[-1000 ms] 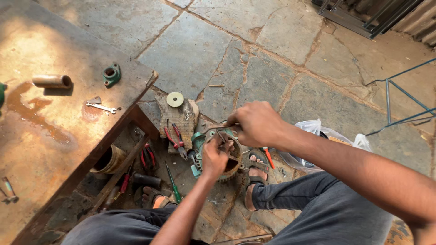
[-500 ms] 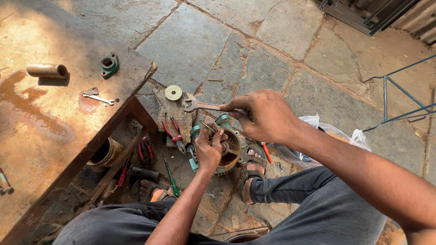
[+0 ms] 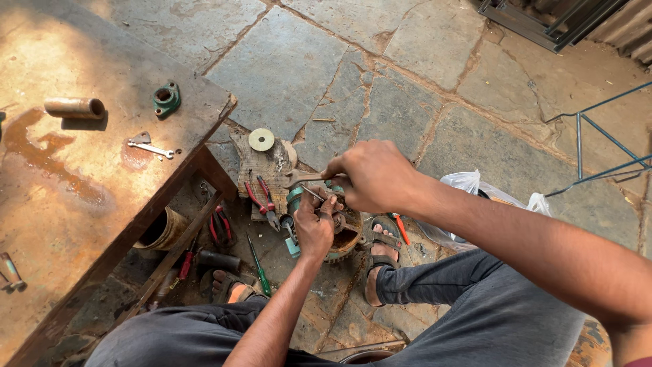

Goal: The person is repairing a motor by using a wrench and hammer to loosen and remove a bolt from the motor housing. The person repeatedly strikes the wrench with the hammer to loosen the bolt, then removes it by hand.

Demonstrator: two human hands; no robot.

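I sit on a stone floor with a round rusty motor part (image 3: 343,241) between my feet. My left hand (image 3: 314,228) presses down on this part and pinches something small on top of it. My right hand (image 3: 372,175) grips a metal spanner (image 3: 299,179), whose open jaw points left over a wooden block (image 3: 265,171). What my left fingers pinch is too small to tell.
Red-handled pliers (image 3: 261,197) lie on the wooden block next to a round disc (image 3: 261,139). A rusty metal table (image 3: 75,170) at left carries a pipe piece (image 3: 73,107), a green flange (image 3: 166,99) and a small spanner (image 3: 153,148). Tools lie under it; a white plastic bag (image 3: 468,183) sits at right.
My right hand with the spanner has lifted and shifted slightly right over the motor part. My left hand stays on the part. The view has tilted a little.
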